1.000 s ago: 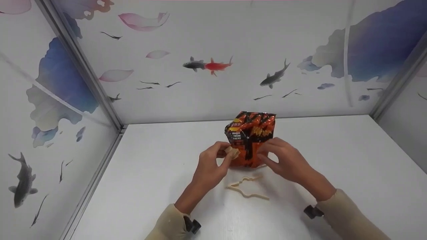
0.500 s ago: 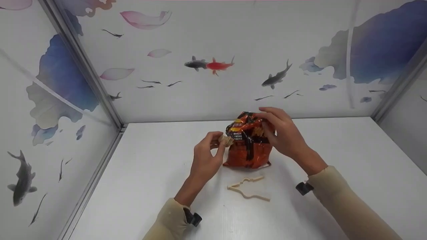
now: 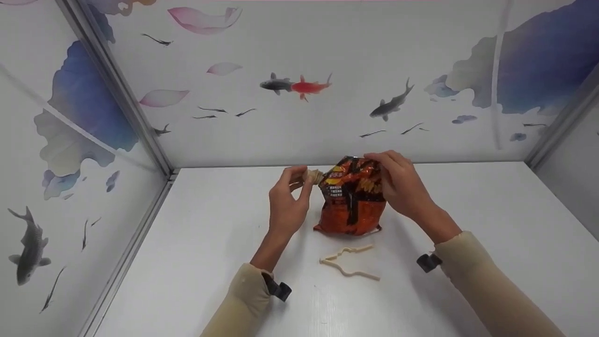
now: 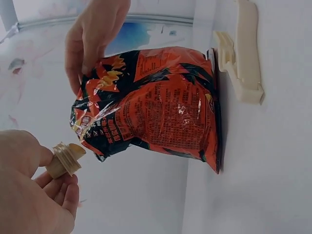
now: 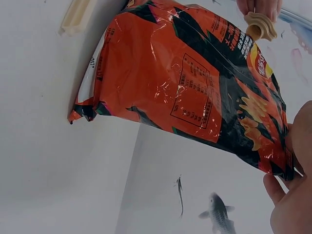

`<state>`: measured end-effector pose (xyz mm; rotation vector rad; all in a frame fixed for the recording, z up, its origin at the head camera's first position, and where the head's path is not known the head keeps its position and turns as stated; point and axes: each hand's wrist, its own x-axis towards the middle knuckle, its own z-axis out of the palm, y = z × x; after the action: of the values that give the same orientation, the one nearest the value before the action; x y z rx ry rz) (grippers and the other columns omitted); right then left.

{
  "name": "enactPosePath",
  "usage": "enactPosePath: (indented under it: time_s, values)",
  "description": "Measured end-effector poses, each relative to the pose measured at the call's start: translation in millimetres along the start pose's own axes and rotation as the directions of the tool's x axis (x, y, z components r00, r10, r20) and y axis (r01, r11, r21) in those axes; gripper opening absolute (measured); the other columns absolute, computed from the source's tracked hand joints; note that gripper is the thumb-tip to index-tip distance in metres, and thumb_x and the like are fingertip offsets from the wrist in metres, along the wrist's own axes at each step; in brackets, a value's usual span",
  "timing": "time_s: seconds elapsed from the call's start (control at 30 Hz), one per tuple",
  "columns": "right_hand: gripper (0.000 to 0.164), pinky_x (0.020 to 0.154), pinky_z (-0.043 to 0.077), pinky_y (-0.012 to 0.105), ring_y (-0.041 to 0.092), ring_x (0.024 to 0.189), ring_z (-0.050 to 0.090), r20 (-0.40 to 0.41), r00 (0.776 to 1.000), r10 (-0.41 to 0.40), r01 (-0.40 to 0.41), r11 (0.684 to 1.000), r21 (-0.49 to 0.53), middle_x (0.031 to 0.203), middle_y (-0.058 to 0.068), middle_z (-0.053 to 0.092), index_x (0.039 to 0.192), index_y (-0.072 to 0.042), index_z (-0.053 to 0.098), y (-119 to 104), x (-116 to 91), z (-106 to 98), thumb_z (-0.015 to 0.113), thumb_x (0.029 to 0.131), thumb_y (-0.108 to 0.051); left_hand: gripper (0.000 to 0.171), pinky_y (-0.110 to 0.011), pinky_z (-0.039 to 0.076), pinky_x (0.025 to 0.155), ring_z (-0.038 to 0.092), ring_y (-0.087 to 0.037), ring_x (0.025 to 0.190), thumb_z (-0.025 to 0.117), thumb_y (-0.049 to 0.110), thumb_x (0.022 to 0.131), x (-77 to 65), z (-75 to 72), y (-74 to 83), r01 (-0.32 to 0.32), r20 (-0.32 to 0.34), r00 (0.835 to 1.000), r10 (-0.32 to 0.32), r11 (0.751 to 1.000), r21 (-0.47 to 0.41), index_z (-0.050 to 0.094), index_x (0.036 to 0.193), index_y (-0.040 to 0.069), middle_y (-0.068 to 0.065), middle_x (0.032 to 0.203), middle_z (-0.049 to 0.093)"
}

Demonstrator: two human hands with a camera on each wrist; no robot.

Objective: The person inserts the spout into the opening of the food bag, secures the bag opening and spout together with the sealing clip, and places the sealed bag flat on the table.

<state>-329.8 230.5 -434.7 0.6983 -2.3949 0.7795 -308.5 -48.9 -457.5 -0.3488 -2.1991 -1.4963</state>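
An orange and black chip bag [image 3: 351, 201] stands upright on the table, its top crumpled. My right hand [image 3: 405, 185] grips the bag's upper right corner; in the right wrist view the fingers [image 5: 275, 189] and thumb lie on either side of that edge. My left hand [image 3: 290, 201] pinches a small beige ridged piece [image 4: 64, 160] between thumb and fingers. It looks like a threaded pouring spout and sits close beside the bag's upper left corner; whether they touch I cannot tell. In front of the bag lies a beige hinged bag clip [image 3: 351, 274], spread in a V.
The white table [image 3: 210, 262] carries these things. A back wall [image 3: 299, 131] printed with fish and petals rises just behind the bag. Another printed wall [image 3: 28, 164] stands at the left, joined by a metal post [image 3: 121, 89].
My right hand has risen from the bag's lower right side to its top right corner and taken hold there. The left hand has moved up with the beige piece. The clip stays put.
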Motion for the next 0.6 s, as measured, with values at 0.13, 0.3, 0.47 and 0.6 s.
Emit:
enactPosePath:
  time_s: [0.13,0.3,0.47,0.6]
  values:
    - [0.044,0.110,0.054,0.057,0.028,0.122,0.063,0.004,1.000,0.001,-0.001,1.000,0.012,0.127,0.009,0.069,0.143,-0.015,0.065,-4,-1,-2,0.052,0.107,0.007,0.030,-0.030,0.059,0.107,0.072,-0.013,0.121,0.070,0.023,0.108,3.8,5.2,1.4,0.000,0.026,1.000,0.000,1.000,-0.013,0.066,0.136,0.013,-0.002,0.122,0.075]
    - [0.047,0.111,0.051,0.058,0.028,0.123,0.063,0.002,1.000,-0.001,0.001,1.000,0.013,0.127,0.007,0.069,0.141,-0.015,0.066,-6,-4,-4,0.053,0.104,0.010,0.031,-0.027,0.058,0.107,0.072,-0.011,0.123,0.069,0.022,0.108,6.5,11.4,0.2,0.016,0.061,0.998,-0.015,1.000,-0.015,0.066,0.138,0.012,-0.001,0.127,0.076]
    - [0.048,0.112,0.051,0.058,0.026,0.122,0.063,-0.009,1.000,-0.015,0.015,1.000,0.004,0.126,0.006,0.069,0.141,-0.017,0.067,-7,-5,-5,0.053,0.104,0.010,0.030,-0.028,0.059,0.107,0.074,-0.012,0.121,0.070,0.024,0.108,7.6,11.4,-1.3,0.034,0.091,0.995,-0.030,0.999,-0.041,0.067,0.136,0.013,-0.001,0.128,0.078]
    - [0.049,0.111,0.053,0.057,0.026,0.121,0.064,-0.012,1.000,-0.022,0.022,1.000,0.004,0.125,0.006,0.070,0.140,-0.017,0.067,-7,-6,-5,0.054,0.103,0.011,0.032,-0.031,0.060,0.106,0.077,-0.015,0.120,0.071,0.026,0.107,7.3,11.6,-3.7,0.077,0.114,0.991,-0.068,0.994,-0.077,0.068,0.136,0.014,0.000,0.128,0.080]
